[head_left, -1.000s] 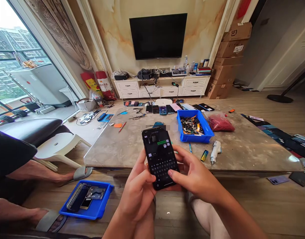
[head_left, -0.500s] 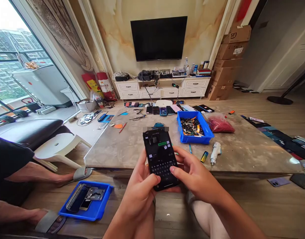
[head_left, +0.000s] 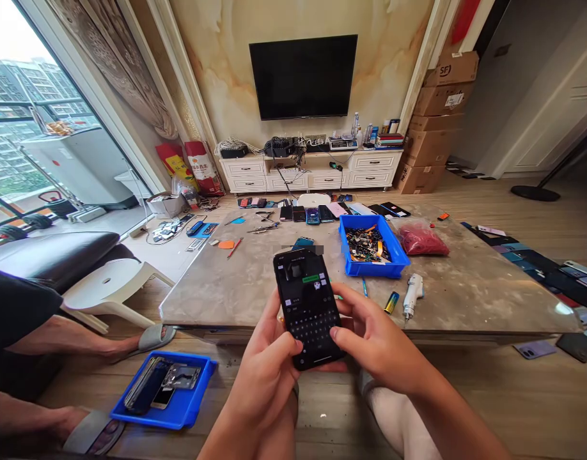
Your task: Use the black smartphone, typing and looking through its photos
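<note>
A black smartphone [head_left: 309,300] is held upright in front of me, its dark screen lit with a chat and a keyboard. My left hand [head_left: 274,358] wraps its left side, thumb over the lower left of the keys. Around the right edge curls my right hand [head_left: 370,335], its thumb at the right of the keyboard. Both hands are closed on the phone; the fingers behind it are mostly hidden. Beyond my right hand, a white electric screwdriver [head_left: 413,294] and a yellow-green battery-like cylinder [head_left: 392,302] lie on the stone-topped table [head_left: 466,294].
On the table are a blue bin [head_left: 399,265] of small parts, a bag of red material [head_left: 422,238] and a row of phones [head_left: 313,216]. A blue tray [head_left: 190,409] with phone parts lies on the floor, beside another person's sandalled foot [head_left: 154,337]. A white stool [head_left: 106,281] stands left.
Both thumbs have shifted slightly over the keyboard, the left one a little to the left and the right one a little lower. The phone stays in both hands. The view has shifted slightly.
</note>
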`<state>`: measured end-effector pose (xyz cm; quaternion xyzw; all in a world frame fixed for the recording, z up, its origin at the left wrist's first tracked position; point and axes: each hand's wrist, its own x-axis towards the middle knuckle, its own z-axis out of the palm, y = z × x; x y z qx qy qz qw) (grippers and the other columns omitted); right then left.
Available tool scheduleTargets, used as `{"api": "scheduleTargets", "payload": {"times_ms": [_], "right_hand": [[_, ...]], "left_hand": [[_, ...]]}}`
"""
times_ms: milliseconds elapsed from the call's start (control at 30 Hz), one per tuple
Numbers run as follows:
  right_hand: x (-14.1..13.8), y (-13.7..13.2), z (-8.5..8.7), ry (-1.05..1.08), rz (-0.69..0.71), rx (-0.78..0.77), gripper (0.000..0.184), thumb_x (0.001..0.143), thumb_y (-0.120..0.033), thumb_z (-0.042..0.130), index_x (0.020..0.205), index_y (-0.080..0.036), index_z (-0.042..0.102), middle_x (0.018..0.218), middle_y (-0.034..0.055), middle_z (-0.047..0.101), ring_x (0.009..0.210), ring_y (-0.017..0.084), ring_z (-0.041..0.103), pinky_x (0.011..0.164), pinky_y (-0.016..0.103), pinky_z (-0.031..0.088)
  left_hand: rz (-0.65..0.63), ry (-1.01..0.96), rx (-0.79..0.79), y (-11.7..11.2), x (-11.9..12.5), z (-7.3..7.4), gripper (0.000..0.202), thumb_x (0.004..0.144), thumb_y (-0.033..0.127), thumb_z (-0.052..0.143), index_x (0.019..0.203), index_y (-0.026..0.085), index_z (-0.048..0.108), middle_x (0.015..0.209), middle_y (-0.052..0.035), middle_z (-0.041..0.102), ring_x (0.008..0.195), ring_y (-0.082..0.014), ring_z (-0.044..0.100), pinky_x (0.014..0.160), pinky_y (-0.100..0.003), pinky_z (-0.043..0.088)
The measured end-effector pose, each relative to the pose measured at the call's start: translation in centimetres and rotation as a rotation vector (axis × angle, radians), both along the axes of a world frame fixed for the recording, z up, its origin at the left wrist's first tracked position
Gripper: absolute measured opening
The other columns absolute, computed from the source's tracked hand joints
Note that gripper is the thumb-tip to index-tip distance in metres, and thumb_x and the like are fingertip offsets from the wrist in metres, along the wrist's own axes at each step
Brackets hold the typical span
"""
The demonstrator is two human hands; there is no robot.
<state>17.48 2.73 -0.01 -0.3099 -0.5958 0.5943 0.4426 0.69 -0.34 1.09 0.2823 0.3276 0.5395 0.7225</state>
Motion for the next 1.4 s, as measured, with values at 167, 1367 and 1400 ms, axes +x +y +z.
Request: {"api": "scheduleTargets", "payload": {"times_ms": [167, 1367, 1400], "right_hand": [[0.23, -0.1, 0.25, -0.047, 0.015, 0.012, 0.05, 0.084, -0.009, 0.058, 0.132, -0.022, 0.055, 0.125, 0.0041, 0.067, 0.112, 0.017, 0.066, 0.091, 0.025, 0.055], [0.44, -0.03, 0.32, -0.081, 0.003, 0.036, 0.048, 0.082, -0.009, 0.058, 0.128, -0.022, 0.058, 0.121, 0.0016, 0.068, 0.11, 0.015, 0.066, 0.092, 0.023, 0.053], [0.43, -0.02, 0.28, -0.082, 0.007, 0.035, 0.049, 0.082, -0.008, 0.058, 0.129, -0.022, 0.057, 0.122, 0.0015, 0.068, 0.11, 0.015, 0.066, 0.093, 0.023, 0.053]], "left_hand": [[0.03, 0.042, -0.006, 0.03, -0.1, -0.27, 0.081, 0.078, 0.009, 0.064, 0.152, 0.032, 0.04, 0.112, -0.007, 0.072, 0.096, -0.0248, 0.07, 0.081, -0.038, 0.06], [-0.027, 0.006, 0.035, 0.29, -0.28, -0.31, 0.085, 0.073, 0.002, 0.053, 0.152, 0.027, 0.035, 0.116, -0.009, 0.071, 0.096, -0.0212, 0.067, 0.079, -0.032, 0.058], [-0.028, 0.008, 0.034, 0.29, -0.3, -0.37, 0.085, 0.073, 0.002, 0.053, 0.153, 0.027, 0.035, 0.116, -0.0091, 0.071, 0.096, -0.0213, 0.067, 0.079, -0.033, 0.058]]}}
